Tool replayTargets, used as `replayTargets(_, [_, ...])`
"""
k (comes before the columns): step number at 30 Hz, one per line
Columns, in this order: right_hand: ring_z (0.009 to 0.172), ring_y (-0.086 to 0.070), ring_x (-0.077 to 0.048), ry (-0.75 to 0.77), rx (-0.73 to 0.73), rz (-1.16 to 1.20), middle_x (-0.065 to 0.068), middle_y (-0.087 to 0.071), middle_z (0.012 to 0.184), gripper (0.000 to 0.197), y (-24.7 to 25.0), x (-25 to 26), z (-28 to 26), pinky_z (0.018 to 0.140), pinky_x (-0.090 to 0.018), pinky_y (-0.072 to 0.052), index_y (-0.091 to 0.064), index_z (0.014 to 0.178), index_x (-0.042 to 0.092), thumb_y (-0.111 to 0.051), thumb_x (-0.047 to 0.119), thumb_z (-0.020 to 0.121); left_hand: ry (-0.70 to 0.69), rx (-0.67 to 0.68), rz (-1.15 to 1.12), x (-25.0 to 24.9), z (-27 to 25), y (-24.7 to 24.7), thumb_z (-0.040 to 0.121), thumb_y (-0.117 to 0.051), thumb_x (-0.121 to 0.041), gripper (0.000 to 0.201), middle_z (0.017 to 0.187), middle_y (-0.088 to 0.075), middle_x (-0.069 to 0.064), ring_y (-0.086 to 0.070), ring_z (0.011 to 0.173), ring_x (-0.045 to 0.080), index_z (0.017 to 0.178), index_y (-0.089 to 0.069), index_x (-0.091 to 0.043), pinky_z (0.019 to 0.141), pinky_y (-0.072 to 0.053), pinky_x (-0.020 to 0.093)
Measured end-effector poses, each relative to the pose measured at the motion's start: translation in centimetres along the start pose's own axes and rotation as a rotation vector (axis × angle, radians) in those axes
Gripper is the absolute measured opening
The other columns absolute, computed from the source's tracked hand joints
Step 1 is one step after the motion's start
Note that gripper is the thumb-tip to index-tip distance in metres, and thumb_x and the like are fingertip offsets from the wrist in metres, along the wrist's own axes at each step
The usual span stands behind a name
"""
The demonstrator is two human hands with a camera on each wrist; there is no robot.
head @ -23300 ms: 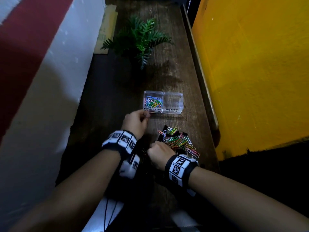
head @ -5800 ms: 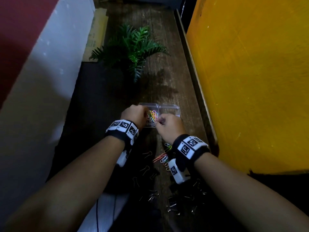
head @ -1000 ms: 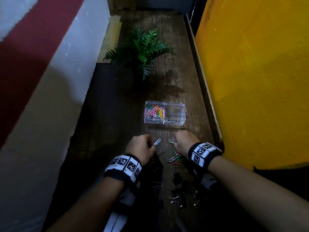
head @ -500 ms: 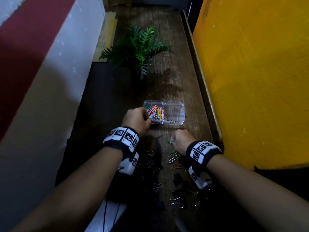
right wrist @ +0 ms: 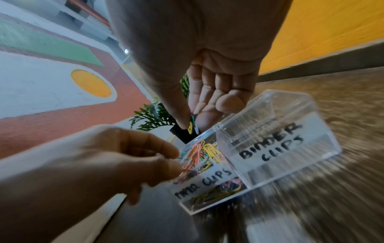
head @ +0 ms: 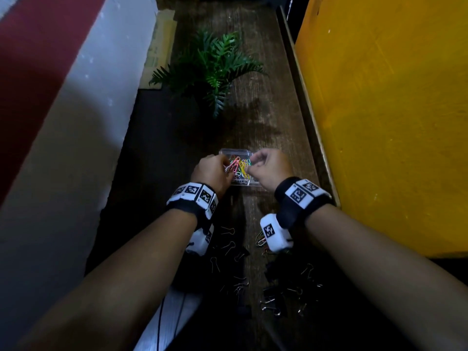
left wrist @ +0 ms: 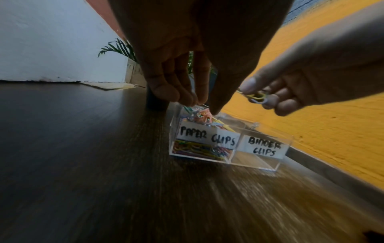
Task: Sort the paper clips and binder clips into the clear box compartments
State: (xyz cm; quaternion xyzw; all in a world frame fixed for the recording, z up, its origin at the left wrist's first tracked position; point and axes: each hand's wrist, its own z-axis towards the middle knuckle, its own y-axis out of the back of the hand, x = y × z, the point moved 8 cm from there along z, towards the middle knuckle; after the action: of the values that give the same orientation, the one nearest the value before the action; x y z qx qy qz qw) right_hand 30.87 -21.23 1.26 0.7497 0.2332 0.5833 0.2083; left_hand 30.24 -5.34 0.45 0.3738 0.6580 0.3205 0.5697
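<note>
Hovering over the clear box point(left wrist: 230, 144), the right hand point(left wrist: 290, 92) pinches a few paper clips point(left wrist: 256, 97) so they fall into the labelled compartment directly beneath; the left hand point(left wrist: 176, 78), fingertips pinching clips there, seemingly releases its own; binder clips point(head: 273, 295) lie behind both wrists.

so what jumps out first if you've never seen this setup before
Both hands, left and right, meet over a clear box on the dark wooden table, each pinching coloured paper clips above the full compartment labelled PAPER CLIPS. The compartment labelled BINDER CLIPS is bare, while black binder clips lie scattered near the wrists. A bright yellow wall fills the right side.
</note>
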Motion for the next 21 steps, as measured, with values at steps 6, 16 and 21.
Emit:
replayTargets(6, [0.063, -0.069, -0.024, -0.08, -0.012, -0.079, -0.007, -0.069, 0.074, 0.02, -0.9, 0.1, 2.9, 0.062, -0.041, -0.06, -0.059, 0.07, 0.019, -0.078, 0.013, 0.073, -0.119, 0.04, 0.103, -0.9, -2.1, -0.8, 0.086, -0.059, -0.024, 0.031, 0.114, -0.056, 0.002, -0.056, 0.105, 0.025, 0.115, -0.066, -0.019, 0.083, -0.051, 0.036])
replayTargets(16, [0.071, -0.069, -0.019, -0.061, -0.027, -0.088, -0.002, -0.069, 0.077, 0.008, 1.2, -0.8, 1.4, 0.071, -0.039, -0.059, -0.066, 0.076, 0.017, -0.074, 0.013, 0.078, -0.186, -0.04, 0.058, -1.1, -3.1, -0.4, 0.083, -0.061, -0.02, 0.043, 0.122, -0.052, 0.003, -0.047, 0.113, 0.023, 0.126, -0.059, -0.019, 0.09, -0.048, 0.039])
replayTargets(21, [0.081, -0.063, -0.012, -0.069, -0.073, -0.068, 0.006, -0.067, 0.083, 0.006, 5.9, -4.7, -3.5, 0.075, -0.027, -0.05, -0.066, 0.084, 0.023, -0.07, 0.018, 0.084, -0.176, 0.043, 0.245, -1.0, -3.5, -1.8, 0.083, -0.056, -0.025, 0.048, 0.135, -0.047, 0.0, -0.039, 0.119, 0.026, 0.131, -0.053, -0.019, 0.097, -0.039, 0.042])
